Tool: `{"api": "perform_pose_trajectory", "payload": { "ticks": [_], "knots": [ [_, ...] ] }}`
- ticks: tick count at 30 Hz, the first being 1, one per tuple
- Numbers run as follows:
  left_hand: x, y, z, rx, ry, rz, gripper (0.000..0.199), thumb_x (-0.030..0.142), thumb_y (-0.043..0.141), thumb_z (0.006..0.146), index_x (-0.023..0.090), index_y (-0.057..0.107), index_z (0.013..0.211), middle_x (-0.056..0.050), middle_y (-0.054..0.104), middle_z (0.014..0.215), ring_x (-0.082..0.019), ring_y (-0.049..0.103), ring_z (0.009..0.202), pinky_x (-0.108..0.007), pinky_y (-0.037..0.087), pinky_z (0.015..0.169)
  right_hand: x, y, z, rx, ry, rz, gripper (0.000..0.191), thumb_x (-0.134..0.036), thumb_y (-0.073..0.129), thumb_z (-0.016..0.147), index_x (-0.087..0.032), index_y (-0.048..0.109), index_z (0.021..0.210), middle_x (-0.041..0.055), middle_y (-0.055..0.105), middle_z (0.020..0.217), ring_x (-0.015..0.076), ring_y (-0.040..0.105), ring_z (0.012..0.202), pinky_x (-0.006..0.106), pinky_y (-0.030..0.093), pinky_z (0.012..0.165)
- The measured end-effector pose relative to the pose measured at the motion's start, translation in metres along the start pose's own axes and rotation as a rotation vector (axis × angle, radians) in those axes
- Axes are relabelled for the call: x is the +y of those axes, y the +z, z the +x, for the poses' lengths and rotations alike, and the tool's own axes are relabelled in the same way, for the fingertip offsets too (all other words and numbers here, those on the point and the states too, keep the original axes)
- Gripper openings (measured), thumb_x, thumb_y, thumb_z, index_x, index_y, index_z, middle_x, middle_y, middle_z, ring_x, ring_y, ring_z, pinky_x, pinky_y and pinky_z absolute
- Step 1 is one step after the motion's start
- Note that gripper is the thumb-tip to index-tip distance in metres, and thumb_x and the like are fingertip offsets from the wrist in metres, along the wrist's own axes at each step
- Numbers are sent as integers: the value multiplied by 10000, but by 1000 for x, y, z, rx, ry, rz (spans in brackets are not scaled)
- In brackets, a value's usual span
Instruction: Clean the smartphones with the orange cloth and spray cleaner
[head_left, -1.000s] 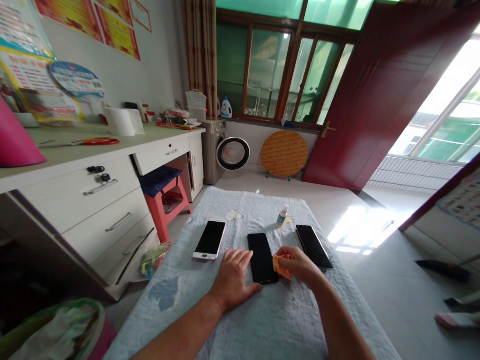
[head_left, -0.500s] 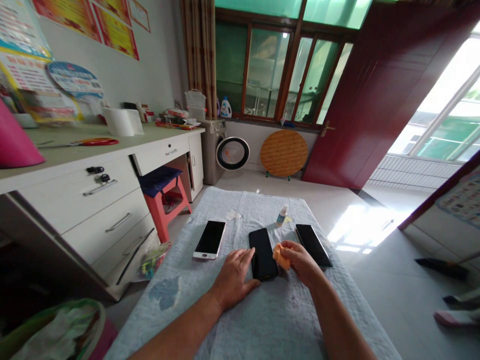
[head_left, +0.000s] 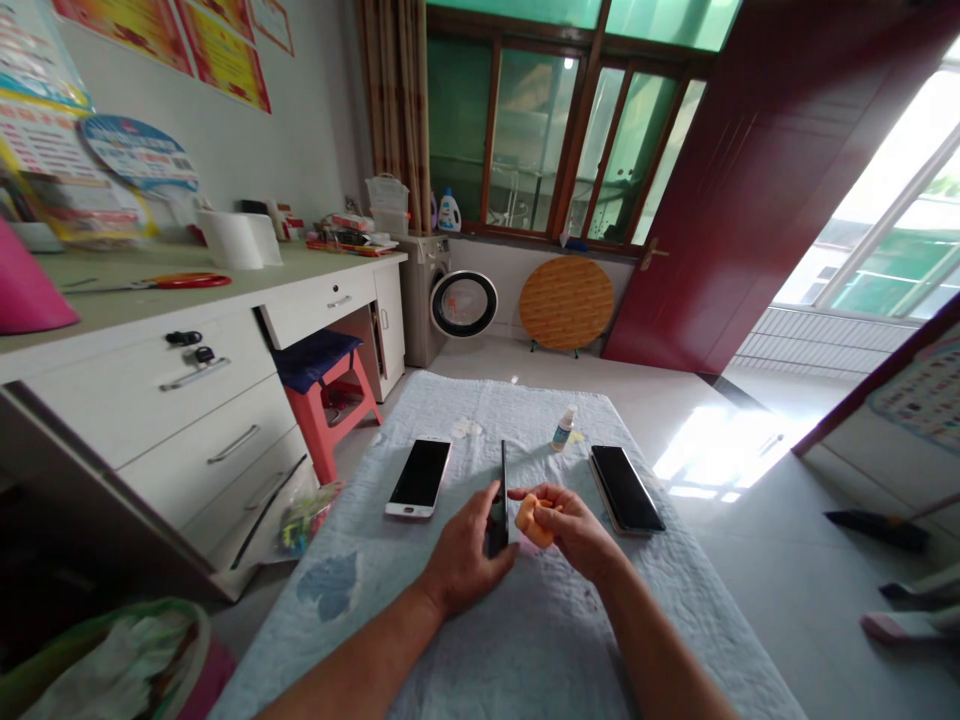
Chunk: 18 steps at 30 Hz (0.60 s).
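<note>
My left hand [head_left: 469,550] grips a dark phone [head_left: 502,500] by its left side, and the phone stands on edge above the cloth. An orange cloth [head_left: 535,520] is bunched in my right hand [head_left: 577,528], just right of the phone, with a fingertip close to the phone's edge. To the left lies a white-framed phone [head_left: 421,478] with a black screen. Another black phone [head_left: 627,488] rests at the right. Behind them a small spray bottle [head_left: 562,430] stands upright on the light blue cover [head_left: 540,640].
A white desk [head_left: 202,390] runs along the left, with a red stool [head_left: 334,400] beside it. A bin [head_left: 199,650] sits at the lower left. Beyond the covered surface are a washing machine [head_left: 424,300], a round wooden tabletop [head_left: 566,303] and a red door [head_left: 690,200].
The middle phone, lying flat before, is now tilted up on edge in my left hand. My right hand and the orange cloth have moved left, closer to it.
</note>
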<state>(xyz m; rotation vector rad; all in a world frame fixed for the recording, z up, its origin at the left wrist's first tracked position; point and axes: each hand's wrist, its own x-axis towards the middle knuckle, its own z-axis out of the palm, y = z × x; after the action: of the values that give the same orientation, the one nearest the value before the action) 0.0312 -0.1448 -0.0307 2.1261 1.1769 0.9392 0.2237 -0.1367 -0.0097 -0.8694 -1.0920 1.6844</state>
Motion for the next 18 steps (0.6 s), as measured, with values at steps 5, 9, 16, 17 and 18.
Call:
{"api": "perform_pose_trajectory", "payload": {
  "ticks": [5, 9, 16, 17, 18],
  "knots": [
    [-5, 5, -3, 69, -18, -74, 813, 152, 535, 767, 179, 160, 1488, -138, 402, 1471, -275, 413, 1338, -460, 349, 1108, 4, -3, 0, 4, 20, -13, 391, -444, 824, 612, -163, 661, 831, 68, 679, 991, 100, 557, 644, 210, 411, 570],
    [-8, 7, -4, 42, -80, -101, 842, 136, 525, 764, 181, 118, 1500, -147, 324, 1523, -286, 350, 1382, -484, 315, 1126, 4, -4, 0, -11, 16, -27, 390, -444, 820, 626, -157, 674, 848, 48, 674, 885, 102, 566, 654, 203, 411, 585],
    [-2, 6, -2, -76, -153, 47, 865, 293, 642, 728, 164, 236, 1481, -157, 421, 1456, -308, 384, 1354, -467, 303, 1123, 9, -8, 2, -5, 28, -46, 422, -452, 810, 634, -136, 654, 867, 51, 663, 847, 89, 539, 586, 198, 390, 520],
    [0, 5, -2, -105, -173, 96, 894, 330, 675, 703, 151, 260, 1473, -166, 437, 1438, -320, 388, 1346, -466, 305, 1118, 10, -9, 2, -5, 26, -44, 421, -448, 810, 633, -135, 650, 865, 50, 662, 847, 87, 537, 585, 197, 389, 519],
    [2, 5, -1, -133, -197, 147, 935, 369, 706, 674, 133, 274, 1468, -177, 446, 1423, -331, 389, 1338, -461, 308, 1112, 10, -9, 2, -7, 25, -42, 423, -446, 810, 630, -134, 646, 864, 49, 661, 844, 87, 535, 585, 197, 390, 519]
  ]
}}
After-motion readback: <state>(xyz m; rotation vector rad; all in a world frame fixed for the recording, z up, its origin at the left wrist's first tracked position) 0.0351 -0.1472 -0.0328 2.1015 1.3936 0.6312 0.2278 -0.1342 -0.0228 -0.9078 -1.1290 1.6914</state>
